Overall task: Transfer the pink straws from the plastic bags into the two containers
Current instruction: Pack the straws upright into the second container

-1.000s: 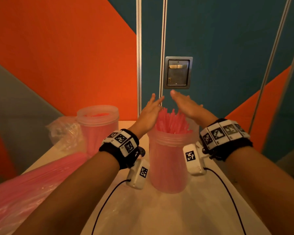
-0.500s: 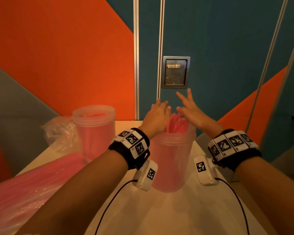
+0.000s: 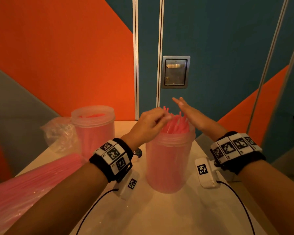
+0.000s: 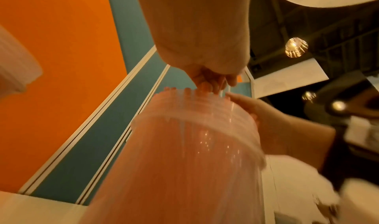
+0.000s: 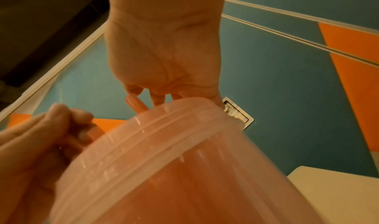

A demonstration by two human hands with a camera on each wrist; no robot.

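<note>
A clear plastic container (image 3: 170,163) packed with upright pink straws (image 3: 176,124) stands in the middle of the table. My left hand (image 3: 153,119) is at the straw tips with its fingers curled, pinching a few straws that poke up past its knuckles. My right hand (image 3: 188,112) is flat, fingers straight, against the right side of the bundle. In the left wrist view the left hand (image 4: 211,81) curls over the container's (image 4: 194,146) rim. In the right wrist view the right hand (image 5: 164,57) shows an open palm above the container (image 5: 174,162).
A second container (image 3: 93,126) with straws stands at the back left. A crumpled empty bag (image 3: 59,134) lies beside it. A plastic bag full of pink straws (image 3: 32,180) lies along the table's left edge. The wall with a metal plate (image 3: 176,72) stands close behind.
My left hand went from open to curled on the straw tips. My right hand stayed flat and shifted to the bundle's right side. Some straws now stick up higher.
</note>
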